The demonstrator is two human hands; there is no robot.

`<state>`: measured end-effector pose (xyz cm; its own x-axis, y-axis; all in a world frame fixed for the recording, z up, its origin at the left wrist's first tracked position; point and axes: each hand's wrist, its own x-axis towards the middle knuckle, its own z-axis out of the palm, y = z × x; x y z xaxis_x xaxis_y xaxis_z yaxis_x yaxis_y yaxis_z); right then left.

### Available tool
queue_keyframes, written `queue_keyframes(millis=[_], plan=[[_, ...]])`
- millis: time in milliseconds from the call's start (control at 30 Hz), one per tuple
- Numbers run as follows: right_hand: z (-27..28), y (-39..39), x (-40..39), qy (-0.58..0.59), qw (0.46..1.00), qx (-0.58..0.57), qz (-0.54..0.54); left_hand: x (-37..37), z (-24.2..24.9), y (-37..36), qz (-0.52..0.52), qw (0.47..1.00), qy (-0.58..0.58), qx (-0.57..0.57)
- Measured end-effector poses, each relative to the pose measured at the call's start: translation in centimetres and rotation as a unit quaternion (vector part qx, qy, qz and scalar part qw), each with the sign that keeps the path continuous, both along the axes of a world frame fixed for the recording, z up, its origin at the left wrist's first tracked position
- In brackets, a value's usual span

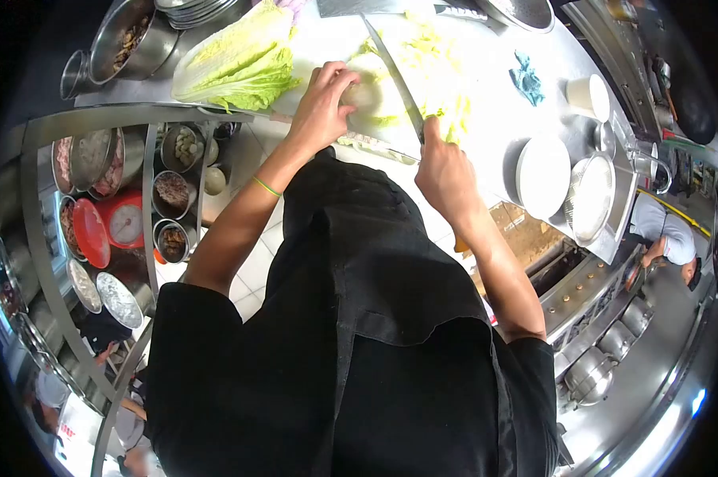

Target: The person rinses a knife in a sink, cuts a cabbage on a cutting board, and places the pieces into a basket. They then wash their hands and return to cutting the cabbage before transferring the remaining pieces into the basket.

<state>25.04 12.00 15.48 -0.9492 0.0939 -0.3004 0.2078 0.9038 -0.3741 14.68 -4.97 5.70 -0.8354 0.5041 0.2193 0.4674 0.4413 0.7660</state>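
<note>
My right hand (446,168) is wrapped round the handle of a long kitchen knife (396,75), its blade slanting up and left over the bright worktop. My left hand (325,103) has its fingers curled against the near side of a pale cabbage piece (372,89), steadying it just left of the blade. Shredded cabbage (442,67) lies to the right of the knife, partly washed out by glare. Farther left rests a large leafy section of napa cabbage (239,60).
A cleaver (359,6) lies at the far edge. At right are a blue cloth (527,78), a white tub (588,97), a white bowl (543,176) and a strainer (591,199). Shelves with food-filled bowls (120,298) stand left. A co-worker (665,230) bends at far right.
</note>
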Motion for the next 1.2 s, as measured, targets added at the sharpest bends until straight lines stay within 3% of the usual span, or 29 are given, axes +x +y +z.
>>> queue_keyframes(millis=[200,500,600,667,733,967,1033,1067,1200], plan=[[1.9,-2.5,1.5,-0.115,0.992,0.036,0.027,0.2,-0.6,0.0,0.014,1.0,0.019,-0.001],[4.5,-4.2,3.3,-0.19,0.981,0.046,0.002,-0.2,-2.1,-0.1,0.006,0.998,0.024,0.06],[3.1,-4.6,3.1,-0.188,0.981,0.05,-0.011,-0.3,-2.0,-0.3,0.007,0.998,0.014,0.066],[-3.7,-3.9,1.4,-0.14,0.99,-0.012,-0.029,-0.1,-2.2,-0.3,0.01,0.996,0.026,0.087],[-8.9,-4.4,-0.4,-0.058,0.998,0.005,-0.028,0.1,-2.0,-0.5,0.002,0.997,0.025,0.078],[-8.4,-2.1,-0.8,-0.037,0.996,-0.079,-0.038,-1.6,-1.5,-2.3,-0.078,0.996,0.041,0.034],[-7.3,-1.5,-1.6,-0.019,0.993,-0.116,-0.014,-1.5,-1.4,-4.4,-0.102,0.99,0.089,-0.042],[-6.1,-1.2,-2.1,-0.09,0.983,-0.151,-0.045,-1.5,-1.7,-5.0,-0.105,0.989,0.093,-0.055],[-3.4,0.7,-2.9,-0.161,0.925,-0.333,-0.08,-1.1,-1.9,-5.4,-0.151,0.974,0.13,-0.111]])
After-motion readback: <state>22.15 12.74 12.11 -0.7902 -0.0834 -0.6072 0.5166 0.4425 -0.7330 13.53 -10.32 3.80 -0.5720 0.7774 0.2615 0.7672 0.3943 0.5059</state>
